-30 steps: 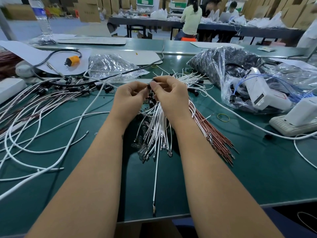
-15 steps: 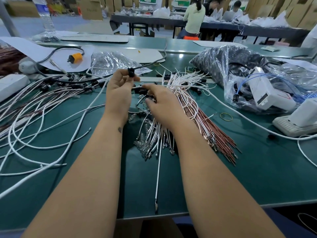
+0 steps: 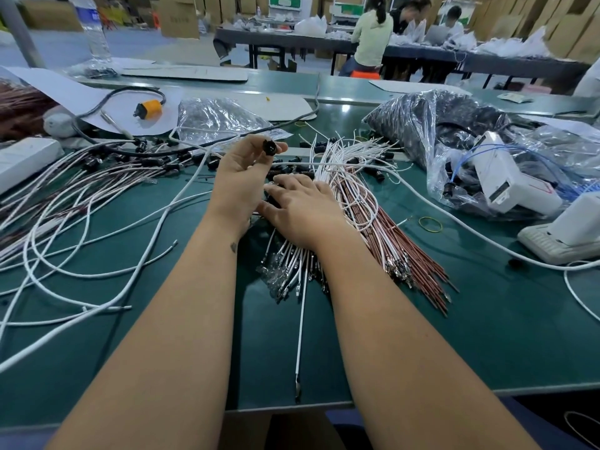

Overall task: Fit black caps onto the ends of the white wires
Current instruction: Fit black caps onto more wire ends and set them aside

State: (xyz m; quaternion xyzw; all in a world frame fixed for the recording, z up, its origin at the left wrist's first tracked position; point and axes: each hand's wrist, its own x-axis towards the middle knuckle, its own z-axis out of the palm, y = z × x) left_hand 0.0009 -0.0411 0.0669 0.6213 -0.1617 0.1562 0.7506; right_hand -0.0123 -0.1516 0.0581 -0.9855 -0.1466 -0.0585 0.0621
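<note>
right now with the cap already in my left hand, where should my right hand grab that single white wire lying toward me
Pinch the single white wire on its bare white sheath just behind the metal terminal at its near end, coming from above. It lies flat and alone on the green table, pointing toward you, clear of the wire bundle. The right hand is free; the left hand holds the black cap.

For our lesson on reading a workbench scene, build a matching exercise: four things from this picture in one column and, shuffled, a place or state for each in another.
Things:
1. black cap
2. right hand
3. yellow rubber band
4. single white wire

Places or states:
A. lying alone, reaching toward the near table edge
B. pinched in the left hand's fingertips
C. fingers spread on the wire bundle
D. flat on the green table, right of the brown wires

Pairs: 1-B, 2-C, 3-D, 4-A
</note>
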